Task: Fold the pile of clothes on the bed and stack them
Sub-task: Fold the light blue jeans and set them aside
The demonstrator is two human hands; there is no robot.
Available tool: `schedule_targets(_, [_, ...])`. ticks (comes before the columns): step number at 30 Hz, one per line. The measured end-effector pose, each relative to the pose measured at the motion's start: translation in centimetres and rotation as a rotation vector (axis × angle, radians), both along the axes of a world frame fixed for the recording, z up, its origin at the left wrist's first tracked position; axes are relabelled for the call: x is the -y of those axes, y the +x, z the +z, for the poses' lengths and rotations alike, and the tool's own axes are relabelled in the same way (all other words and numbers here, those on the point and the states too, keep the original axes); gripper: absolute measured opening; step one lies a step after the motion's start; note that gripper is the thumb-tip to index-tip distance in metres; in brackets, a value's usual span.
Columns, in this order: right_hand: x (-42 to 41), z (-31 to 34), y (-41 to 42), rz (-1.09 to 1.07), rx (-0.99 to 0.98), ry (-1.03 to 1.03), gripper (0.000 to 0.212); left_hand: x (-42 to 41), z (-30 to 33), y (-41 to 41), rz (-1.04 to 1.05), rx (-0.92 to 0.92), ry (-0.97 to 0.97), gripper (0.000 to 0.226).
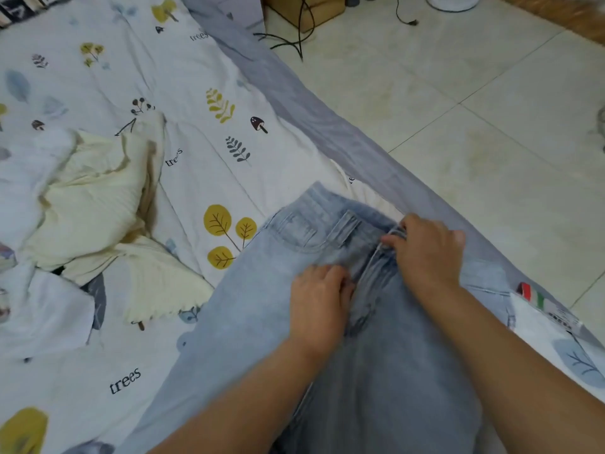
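Pale blue jeans (248, 309) lie flat on the bed near its right edge, waistband away from me, legs running toward me. My left hand (319, 303) presses on the denim beside the fly, fingers curled into the fabric. My right hand (425, 247) pinches the fly seam near the waistband. A crumpled cream ribbed garment (95, 208) lies to the left, apart from the jeans. White clothing (42, 316) is heaped at the far left.
The bed wears a white cover (196, 103) printed with leaves and the word "trees", with a grey side border (327, 119). Tiled floor (458, 109) lies to the right, with black cables (294, 40) and a cardboard box (304, 8). A paper tag (550, 309) lies by the jeans.
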State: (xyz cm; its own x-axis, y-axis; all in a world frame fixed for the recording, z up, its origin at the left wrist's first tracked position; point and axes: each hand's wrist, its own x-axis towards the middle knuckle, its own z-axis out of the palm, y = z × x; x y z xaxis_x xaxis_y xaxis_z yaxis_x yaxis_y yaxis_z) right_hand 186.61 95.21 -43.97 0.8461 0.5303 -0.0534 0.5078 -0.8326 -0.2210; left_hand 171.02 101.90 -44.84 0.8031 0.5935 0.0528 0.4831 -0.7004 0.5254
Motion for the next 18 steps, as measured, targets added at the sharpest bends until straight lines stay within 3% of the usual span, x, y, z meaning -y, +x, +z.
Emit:
schedule_targets(4, [-0.2,-0.3,-0.9,-0.123,-0.052,-0.078,0.047,-1.1,-0.3,-2.7,0.013,-0.132,0.134,0.042])
schedule_targets(7, [-0.4,-1.2,-4.8,0.253,0.035,0.070,0.064,-1.5,-1.3,-6.0,0.037,-0.339,0.226,0.054])
schedule_targets(10, [0.2,-3.1,-7.7,0.610,-0.090,-0.211,0.066,-2.2,-3.2,-9.1,-0.041,-0.585,0.132,0.063])
schedule_targets(12, [0.8,-3.8,-7.9,0.583,-0.107,-0.355,0.064,-3.0,-4.5,-10.0,-0.112,-0.645,0.057,0.064])
schedule_targets(15, [0.3,-3.1,-8.4,0.509,-0.072,-0.414,0.062,-3.6,-3.6,-9.7,-0.131,-0.640,-0.020,0.067])
schedule_targets(18, [-1.0,-1.1,-9.9,0.380,-0.110,-0.449,0.048,-3.6,-1.0,-10.3,-0.076,-0.517,-0.021,0.045])
